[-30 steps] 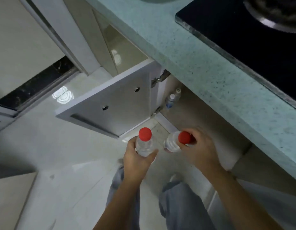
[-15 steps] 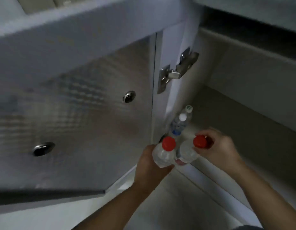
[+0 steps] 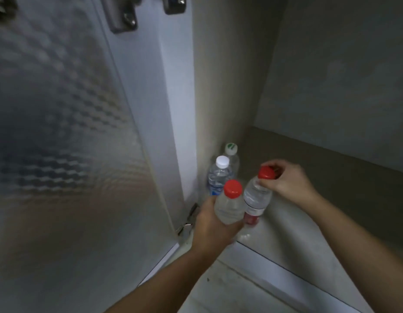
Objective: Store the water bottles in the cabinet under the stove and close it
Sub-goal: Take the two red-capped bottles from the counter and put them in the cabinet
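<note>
Left hand (image 3: 210,224) hides bottle (image 3: 228,206) base; door (image 3: 60,154) blurred.

My left hand (image 3: 213,224) wrapped around a bottle's body, my right hand (image 3: 288,182) pinching a cap, both bare forearms reaching forward, close together.

Left hand (image 3: 213,224): bare, no glove, no ring or band seen; lower centre of frame.
Right hand (image 3: 290,184): bare, no glove, no ring seen; centre right.
Left forearm (image 3: 173,276): bare to the bottom edge, no sleeve, no watch.
Right forearm (image 3: 354,242): bare to the lower right edge, no sleeve, no watch.
Markings: none discernible; dim, slightly blurred.
</note>
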{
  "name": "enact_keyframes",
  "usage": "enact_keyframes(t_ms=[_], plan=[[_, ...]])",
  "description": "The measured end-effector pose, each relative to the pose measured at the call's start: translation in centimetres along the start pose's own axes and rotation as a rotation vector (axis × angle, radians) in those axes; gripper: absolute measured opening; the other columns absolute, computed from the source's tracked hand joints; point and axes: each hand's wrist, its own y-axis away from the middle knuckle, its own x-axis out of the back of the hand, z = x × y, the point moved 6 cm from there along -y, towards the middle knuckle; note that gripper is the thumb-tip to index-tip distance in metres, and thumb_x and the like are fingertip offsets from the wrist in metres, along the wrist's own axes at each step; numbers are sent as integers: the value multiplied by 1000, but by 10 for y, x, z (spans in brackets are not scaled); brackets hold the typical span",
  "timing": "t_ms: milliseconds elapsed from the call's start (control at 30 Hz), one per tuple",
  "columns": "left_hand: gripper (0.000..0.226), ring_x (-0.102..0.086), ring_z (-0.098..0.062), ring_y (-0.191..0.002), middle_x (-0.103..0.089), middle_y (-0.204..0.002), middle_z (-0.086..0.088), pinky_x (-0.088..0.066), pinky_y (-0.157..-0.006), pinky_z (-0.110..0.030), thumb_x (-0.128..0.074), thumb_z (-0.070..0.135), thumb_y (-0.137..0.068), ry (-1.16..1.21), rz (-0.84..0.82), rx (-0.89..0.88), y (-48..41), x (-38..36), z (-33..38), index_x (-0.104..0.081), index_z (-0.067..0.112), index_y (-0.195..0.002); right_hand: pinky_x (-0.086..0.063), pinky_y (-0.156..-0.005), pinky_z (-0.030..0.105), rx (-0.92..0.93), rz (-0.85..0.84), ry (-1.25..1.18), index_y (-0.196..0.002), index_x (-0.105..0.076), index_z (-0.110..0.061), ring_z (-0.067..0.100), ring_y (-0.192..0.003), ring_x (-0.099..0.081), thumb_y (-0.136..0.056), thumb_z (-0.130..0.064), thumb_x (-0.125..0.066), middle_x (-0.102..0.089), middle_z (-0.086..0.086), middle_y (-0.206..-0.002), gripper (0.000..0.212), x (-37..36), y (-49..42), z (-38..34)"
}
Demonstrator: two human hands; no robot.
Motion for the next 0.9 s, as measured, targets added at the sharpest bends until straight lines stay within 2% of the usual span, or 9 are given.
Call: enact_keyframes(t_ms=[67, 133, 267, 333, 400, 500, 600, 667, 900], plan=[[45, -54, 11, -57, -57, -82, 14, -38, -41, -1, -80, 24, -65, 28, 16, -5, -8, -6, -4, -46, 32, -93, -38, -74, 22, -41, 39, -30, -101, -63, -10, 16, -84, -55, -67, -4, -74, -60, 5, -93, 36, -2, -9, 13], [46, -56, 4, -68, -58, -84, 15, -40, -44, -3, -81, 20, -65, 57, 31, -22, -14, -9, -6, -46, 35, -90, -38, -73, 22, -46, 81, -60, -103, -62, -8, 15, -85, -54, -68, -3, -73, -59, 6, -95, 37, -4, -16, 22], [48, -58, 2, -76, -60, -87, 15, -44, -54, -9, -83, 25, -61, 56, 84, -79, -27, -8, -7, -47, 34, -93, -37, -59, 1, 4, 147, -100, -101, -62, -8, 13, -85, -51, -69, -3, -73, -56, 2, -93, 35, -12, -26, 29], [54, -60, -4, -84, -62, -93, 14, -50, -70, -20, -83, 29, -59, 24, 124, -104, -34, -5, -7, -49, 30, -101, -37, -61, 6, 10, 175, -123, -100, -63, -8, 14, -85, -51, -68, -4, -73, -57, 3, -94, 34, -13, -30, 34], [60, -61, -8, -90, -63, -97, 11, -52, -79, -29, -83, 30, -59, 7, 162, -113, -40, -1, -8, -50, 26, -108, -39, -65, 14, 27, 185, -125, -99, -63, -10, 14, -84, -53, -68, -5, -73, -59, 4, -94, 32, -14, -36, 36], [57, -61, -4, -88, -62, -94, 14, -51, -77, -28, -83, 28, -59, 17, 187, -118, -40, 4, -8, -49, 28, -105, -39, -62, 7, 51, 182, -173, -98, -63, -10, 15, -83, -53, -68, -4, -73, -58, 2, -92, 32, -20, -40, 35], [55, -61, -3, -85, -63, -92, 14, -50, -73, -22, -84, 27, -58, 11, 206, -108, -40, 6, -15, -51, 28, -103, -39, -72, 21, 59, 189, -209, -98, -63, -13, 17, -85, -55, -68, -5, -73, -59, 2, -93, 32, -28, -47, 34], [55, -60, -2, -84, -62, -92, 15, -49, -70, -18, -84, 25, -58, 14, 222, -96, -40, 9, -21, -51, 29, -101, -39, -75, 23, 59, 192, -215, -100, -63, -13, 16, -85, -54, -69, -6, -73, -58, 3, -95, 33, -31, -51, 33], [56, -60, -3, -86, -63, -94, 15, -49, -71, -21, -85, 25, -56, 16, 259, -73, -41, 15, -32, -51, 30, -100, -40, -78, 25, 91, 202, -196, -104, -62, -10, 16, -88, -53, -70, -7, -73, -57, 4, -98, 36, -33, -59, 32]])
